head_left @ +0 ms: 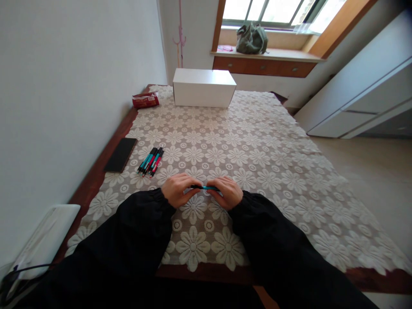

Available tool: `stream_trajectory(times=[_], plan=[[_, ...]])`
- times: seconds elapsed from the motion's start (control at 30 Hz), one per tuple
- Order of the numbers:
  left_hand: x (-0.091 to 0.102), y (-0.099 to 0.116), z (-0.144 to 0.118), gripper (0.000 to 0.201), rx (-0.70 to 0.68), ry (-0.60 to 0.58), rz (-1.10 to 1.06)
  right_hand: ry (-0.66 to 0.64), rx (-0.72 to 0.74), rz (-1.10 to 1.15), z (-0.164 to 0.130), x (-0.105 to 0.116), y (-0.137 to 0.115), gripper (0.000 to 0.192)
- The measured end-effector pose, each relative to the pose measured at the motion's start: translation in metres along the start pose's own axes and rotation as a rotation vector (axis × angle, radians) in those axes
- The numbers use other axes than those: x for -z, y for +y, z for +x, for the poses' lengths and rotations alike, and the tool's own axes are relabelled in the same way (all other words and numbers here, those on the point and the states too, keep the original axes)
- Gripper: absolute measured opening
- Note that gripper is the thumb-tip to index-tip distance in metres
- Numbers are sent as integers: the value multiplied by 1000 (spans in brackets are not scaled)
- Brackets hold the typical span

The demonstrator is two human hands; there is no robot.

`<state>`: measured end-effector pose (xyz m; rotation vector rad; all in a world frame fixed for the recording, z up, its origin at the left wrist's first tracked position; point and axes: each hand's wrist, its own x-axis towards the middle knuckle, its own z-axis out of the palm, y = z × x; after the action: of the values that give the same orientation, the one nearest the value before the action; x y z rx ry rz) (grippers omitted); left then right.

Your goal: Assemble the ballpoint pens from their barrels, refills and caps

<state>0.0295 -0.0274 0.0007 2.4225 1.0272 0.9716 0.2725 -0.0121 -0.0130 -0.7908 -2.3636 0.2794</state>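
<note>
Both hands gripped one slim teal-and-black plastic pen [205, 187] held level just above the wooden desk's white floral lace cloth [257, 146]: left hand [178, 190] closed on its black end, right hand [226, 192] closed on its teal end. Left of the pen and farther from the person lay a bundle of teal, red and black pens [151, 161]; beyond that bundle, a flat black phone [120, 154].

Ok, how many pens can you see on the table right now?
About 5, though the pile is too tight to count surely. One teal pen is held between the left hand and right hand. Roughly four lie bundled in the pile of pens beside the black phone.
</note>
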Motion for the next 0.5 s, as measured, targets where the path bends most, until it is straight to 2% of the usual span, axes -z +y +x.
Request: stream_trajectory(times=[0.5], plan=[[1, 2, 0, 12, 33, 37, -3, -15, -36, -38, -3, -1, 3, 22]])
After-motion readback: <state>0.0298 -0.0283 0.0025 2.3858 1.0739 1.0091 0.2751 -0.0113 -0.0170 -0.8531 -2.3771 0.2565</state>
